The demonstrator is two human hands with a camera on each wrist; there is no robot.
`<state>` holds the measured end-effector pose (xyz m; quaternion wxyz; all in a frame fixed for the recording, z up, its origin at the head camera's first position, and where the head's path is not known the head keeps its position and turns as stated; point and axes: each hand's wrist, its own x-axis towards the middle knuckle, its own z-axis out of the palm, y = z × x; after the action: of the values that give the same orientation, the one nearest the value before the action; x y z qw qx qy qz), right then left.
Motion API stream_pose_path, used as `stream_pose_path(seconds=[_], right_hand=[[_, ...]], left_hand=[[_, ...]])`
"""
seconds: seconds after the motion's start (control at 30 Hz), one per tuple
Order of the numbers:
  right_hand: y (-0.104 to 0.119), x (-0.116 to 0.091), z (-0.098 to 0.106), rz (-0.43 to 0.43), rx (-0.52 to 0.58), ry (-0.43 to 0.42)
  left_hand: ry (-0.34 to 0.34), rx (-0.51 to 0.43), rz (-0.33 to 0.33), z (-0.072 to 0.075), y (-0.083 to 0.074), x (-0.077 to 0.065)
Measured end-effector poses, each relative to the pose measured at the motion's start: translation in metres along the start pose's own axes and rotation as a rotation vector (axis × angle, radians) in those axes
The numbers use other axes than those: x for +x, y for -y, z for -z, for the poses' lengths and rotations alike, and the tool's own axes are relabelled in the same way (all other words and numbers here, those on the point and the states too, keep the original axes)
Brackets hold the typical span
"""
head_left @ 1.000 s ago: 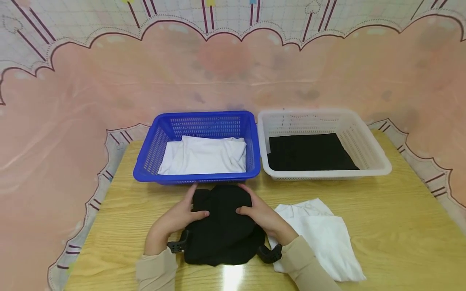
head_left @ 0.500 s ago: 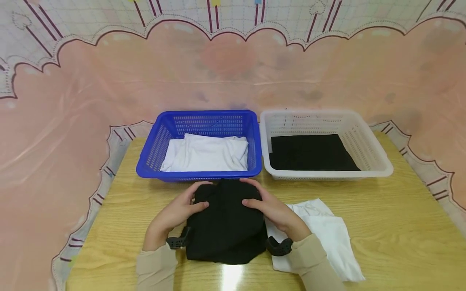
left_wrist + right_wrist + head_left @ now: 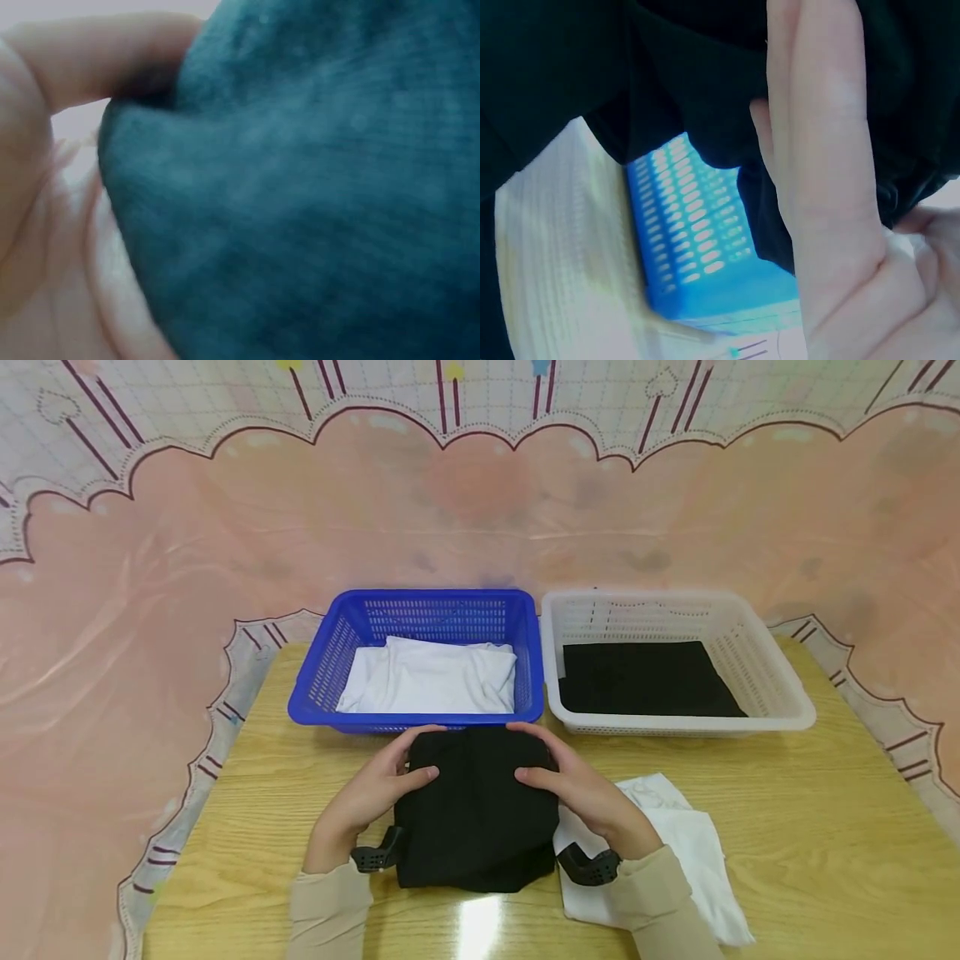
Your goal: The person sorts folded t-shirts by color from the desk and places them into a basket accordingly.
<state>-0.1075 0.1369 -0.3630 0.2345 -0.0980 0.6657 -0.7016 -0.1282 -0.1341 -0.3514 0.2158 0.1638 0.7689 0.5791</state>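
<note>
A folded black cloth garment (image 3: 476, 818) spans the gap between both hands in front of the blue basket. My left hand (image 3: 371, 793) grips its left side, thumb on the near face and fingers behind the far edge. On the opposite side, my right hand (image 3: 588, 789) holds it the same way. Close up in the left wrist view, the cloth (image 3: 300, 210) bulges against the palm. Long fingers (image 3: 829, 135) lie along the dark fabric (image 3: 697, 82) in the right wrist view.
The blue basket (image 3: 303, 693) holds folded white cloth (image 3: 442, 681). Beside it stands a white basket (image 3: 787, 702) with black cloth (image 3: 645, 681) inside. More white cloth (image 3: 686, 852) lies on the wooden table (image 3: 240, 827), partly behind the right forearm. A patterned curtain (image 3: 480, 518) hangs behind.
Both hands have moved forward toward the blue basket with the black garment, and the thumbs have spread further apart. The garment's far edge now reaches the basket's front rim in view and looks straighter.
</note>
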Motion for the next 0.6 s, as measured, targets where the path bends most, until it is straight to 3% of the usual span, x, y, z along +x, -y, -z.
stream_pose_path(seconds=[0.17,0.3,0.5,0.6], right_hand=[[0.006,-0.005,0.000,0.018,-0.068,-0.015],[0.010,-0.008,0.003,0.058,-0.063,-0.008],[0.013,-0.011,0.009,0.101,0.094,-0.002],[0.013,-0.012,0.011,0.130,0.180,-0.025]], left_hand=[[0.011,-0.002,-0.032,-0.001,0.000,0.000],[0.022,-0.059,-0.069,-0.002,-0.002,0.001],[-0.034,-0.171,-0.108,-0.006,-0.003,0.004],[-0.038,-0.325,-0.143,-0.010,0.005,0.010]])
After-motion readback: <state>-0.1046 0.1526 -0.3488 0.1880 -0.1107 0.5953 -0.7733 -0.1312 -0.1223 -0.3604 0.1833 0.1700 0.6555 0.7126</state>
